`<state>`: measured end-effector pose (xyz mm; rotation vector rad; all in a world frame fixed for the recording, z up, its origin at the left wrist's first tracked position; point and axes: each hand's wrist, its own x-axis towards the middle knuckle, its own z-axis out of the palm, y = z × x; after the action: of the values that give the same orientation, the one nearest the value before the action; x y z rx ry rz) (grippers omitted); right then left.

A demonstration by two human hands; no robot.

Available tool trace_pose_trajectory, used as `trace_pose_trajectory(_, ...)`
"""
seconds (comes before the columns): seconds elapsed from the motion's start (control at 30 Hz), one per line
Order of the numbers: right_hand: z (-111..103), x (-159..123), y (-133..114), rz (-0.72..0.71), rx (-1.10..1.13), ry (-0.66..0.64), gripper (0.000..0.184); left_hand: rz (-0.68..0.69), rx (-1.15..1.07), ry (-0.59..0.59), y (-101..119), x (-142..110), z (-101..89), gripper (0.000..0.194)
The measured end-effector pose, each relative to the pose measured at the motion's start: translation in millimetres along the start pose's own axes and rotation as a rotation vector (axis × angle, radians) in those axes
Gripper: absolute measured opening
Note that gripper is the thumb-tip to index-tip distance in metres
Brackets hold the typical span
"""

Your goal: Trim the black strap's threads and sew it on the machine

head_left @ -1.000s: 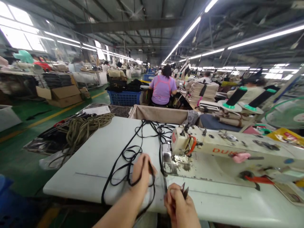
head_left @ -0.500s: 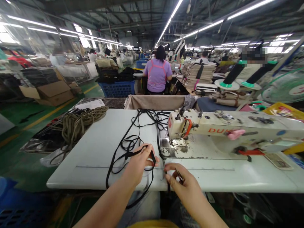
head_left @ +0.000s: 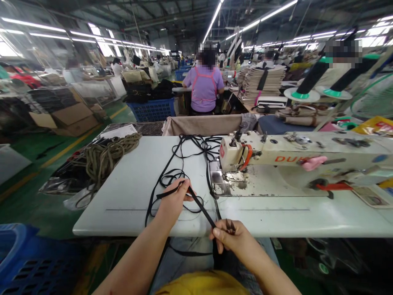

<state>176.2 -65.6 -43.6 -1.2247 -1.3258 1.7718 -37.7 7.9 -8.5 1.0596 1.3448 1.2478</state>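
Observation:
My left hand (head_left: 175,200) pinches a narrow black strap (head_left: 202,207) above the white table. The strap runs taut, slanting down to my right hand (head_left: 231,237), whose thumb and finger grip it near the table's front edge. Dark pointed tips, probably thread snips (head_left: 229,226), stick out from the right hand's curled fingers; their handles are hidden. More of the strap lies in loose loops behind my left hand, and part hangs over the edge across my lap. The sewing machine (head_left: 235,153) stands beyond my right hand, apart from it.
Olive-brown cords (head_left: 107,157) lie in a heap left of the white table (head_left: 123,184). A blue basket (head_left: 18,254) stands at lower left. Behind the table are a beige cloth-lined bin (head_left: 202,124) and a seated co-worker (head_left: 204,88). Black thread cones (head_left: 313,80) rise at right.
My right hand has taken hold of the strap and moved slightly down. The strap between my hands has gone from a slack loop to a straight line. The view has shifted slightly.

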Motion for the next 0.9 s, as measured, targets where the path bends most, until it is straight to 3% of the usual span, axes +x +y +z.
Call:
trace_pose_trajectory(0.23,2,-9,2,0.014,-0.052,0.136,0.053,-0.065,0.021,0.070,-11,0,1.6,0.045)
trace_pose_trajectory(0.5,0,-15,12,0.032,-0.125,0.173,0.041,-0.108,-0.141,-0.082,-17,2,-5.2,0.041)
trace_pose_trajectory(0.7,-3,-21,16,0.016,-0.292,0.144,0.038,-0.145,-0.375,0.043,-21,8,-7.4,0.046)
trace_pose_trajectory(0.9,-17,-30,28,0.133,-0.146,0.054,0.055,-0.111,-0.375,0.167,-24,22,-21.1,0.049)
